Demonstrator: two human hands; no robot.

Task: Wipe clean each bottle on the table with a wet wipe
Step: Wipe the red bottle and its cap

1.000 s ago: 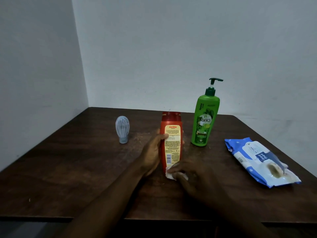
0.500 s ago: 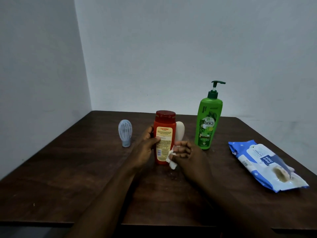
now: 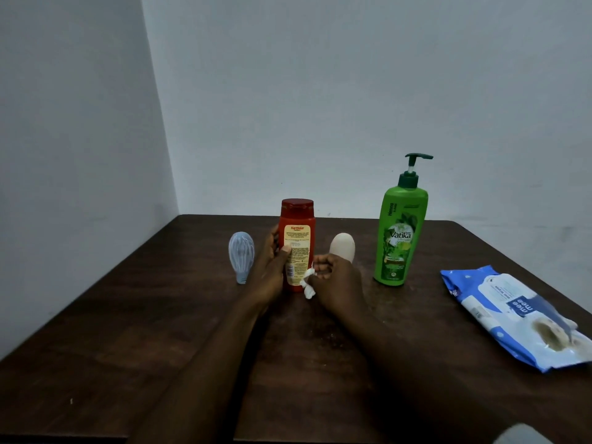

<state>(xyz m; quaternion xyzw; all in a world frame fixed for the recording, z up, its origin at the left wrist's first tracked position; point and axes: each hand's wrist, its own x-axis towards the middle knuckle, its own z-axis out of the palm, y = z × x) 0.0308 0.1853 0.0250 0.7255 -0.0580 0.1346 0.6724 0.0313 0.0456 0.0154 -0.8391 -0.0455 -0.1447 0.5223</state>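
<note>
Step in hand: wiping the red bottle [image 3: 297, 245] — it stands upright near the table's [image 3: 128, 331] centre, label toward the camera.
Left hand [image 3: 270, 270]: wrapped round the bottle's left side, thumb across the label, steadying it.
Right hand [image 3: 336, 280]: curled closed on a crumpled wet wipe [image 3: 308, 285], which touches the bottle's lower right edge.
Other bottles: green pump bottle [image 3: 400, 235] at 2 o'clock from the red one; small white bottle [image 3: 342, 246] just behind the right hand; pale blue bottle [image 3: 241, 256] at 9 o'clock.
Wipe pack [image 3: 515, 315]: at 4 o'clock, flap open.
Next move, likely: drag the wipe up the side while the left hand turns the bottle — firm grip, or it tips.
</note>
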